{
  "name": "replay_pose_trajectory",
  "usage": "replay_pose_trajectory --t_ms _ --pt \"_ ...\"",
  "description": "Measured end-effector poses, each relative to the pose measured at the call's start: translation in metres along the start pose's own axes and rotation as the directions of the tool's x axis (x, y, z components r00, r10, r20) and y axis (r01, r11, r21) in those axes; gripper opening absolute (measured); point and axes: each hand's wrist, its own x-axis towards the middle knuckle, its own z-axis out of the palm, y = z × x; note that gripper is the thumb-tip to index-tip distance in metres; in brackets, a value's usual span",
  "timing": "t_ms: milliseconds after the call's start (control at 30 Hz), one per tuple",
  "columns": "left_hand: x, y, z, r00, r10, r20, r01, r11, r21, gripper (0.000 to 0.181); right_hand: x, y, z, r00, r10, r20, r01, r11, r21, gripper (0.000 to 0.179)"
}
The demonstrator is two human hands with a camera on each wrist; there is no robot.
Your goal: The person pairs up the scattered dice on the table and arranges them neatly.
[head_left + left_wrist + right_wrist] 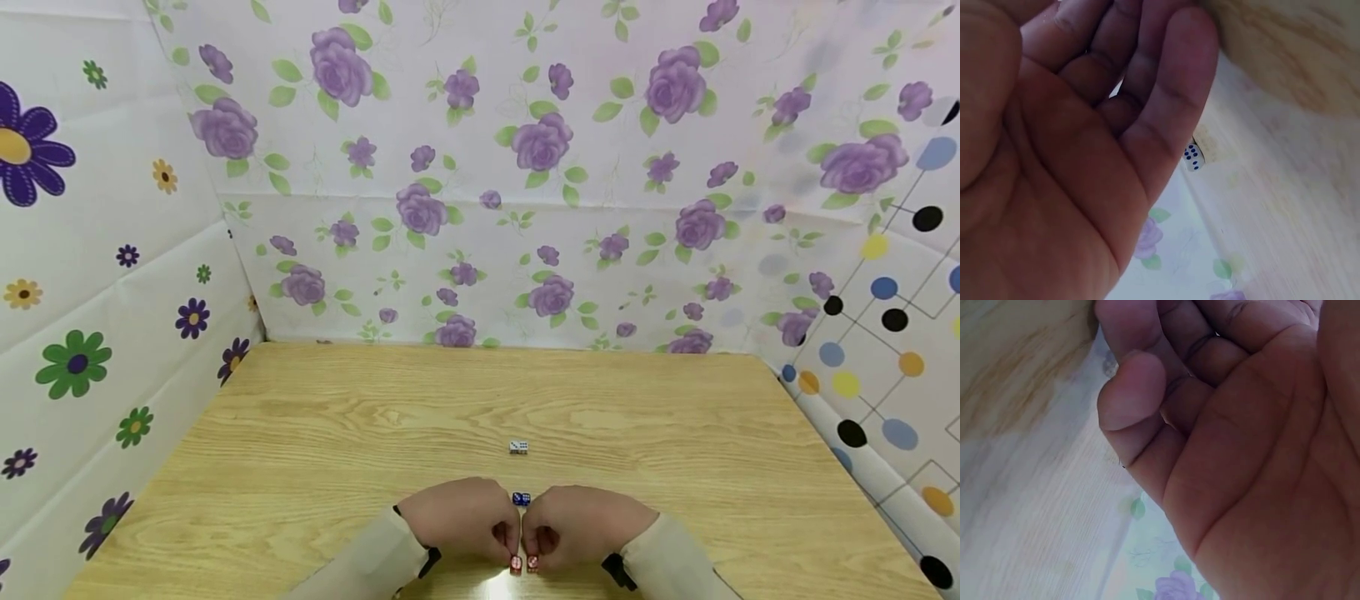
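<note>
Low in the head view, my left hand (468, 521) pinches a red die (516, 565) at its fingertips. My right hand (588, 525) pinches another red die (532, 563) just to the right, a narrow gap between the two dice. Beyond the knuckles, a pair of blue dice (521, 499) sits side by side on the table. Farther back stands a pair of white dice (518, 447), also side by side. One white die (1194, 157) shows past the fingers in the left wrist view. Both wrist views show the palms; the red dice are hidden there.
The wood-grain table (360, 417) meets a rose-patterned cloth wall (480, 275) at its back edge. A daisy-patterned cloth (150, 333) hangs at the left, a dotted cloth (870, 350) at the right.
</note>
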Motion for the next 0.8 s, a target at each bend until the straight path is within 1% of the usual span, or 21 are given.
replay_pose_trajectory --t_ms 100,200,400,433,600,800 --pt "0.0 0.0006 0.0015 1.0 -0.01 -0.026 0.011 1.0 0.021 0.015 0.0008 -0.0021 -0.0002 1.0 0.003 0.0 -0.003 1.0 -0.002 0.009" --pt "-0.0007 0.0018 0.0018 0.999 -0.024 -0.033 0.025 0.999 0.028 0.017 0.0017 -0.0036 -0.0011 1.0 0.002 -0.002 -0.002 1.0 -0.008 0.009" --pt "-0.0034 0.0046 0.002 0.996 -0.089 -0.004 0.089 0.996 0.013 0.018 0.0028 -0.0045 -0.002 1.0 -0.004 -0.008 0.004 0.999 -0.037 0.009" --pt "-0.0035 0.005 0.0025 0.996 -0.093 0.0 0.093 0.996 0.008 0.017 0.0029 -0.0046 -0.0016 1.0 -0.006 -0.007 0.006 0.999 -0.038 0.009" --pt "-0.0021 0.0055 0.0066 0.998 -0.068 -0.005 0.068 0.997 0.024 0.016 0.0038 -0.0043 0.0002 1.0 -0.006 0.001 0.006 1.0 -0.025 0.008" --pt "-0.001 0.0045 0.0071 0.995 -0.103 0.003 0.103 0.995 -0.003 0.016 0.0042 -0.0023 0.0007 0.999 0.032 -0.001 -0.032 0.999 -0.021 0.01"
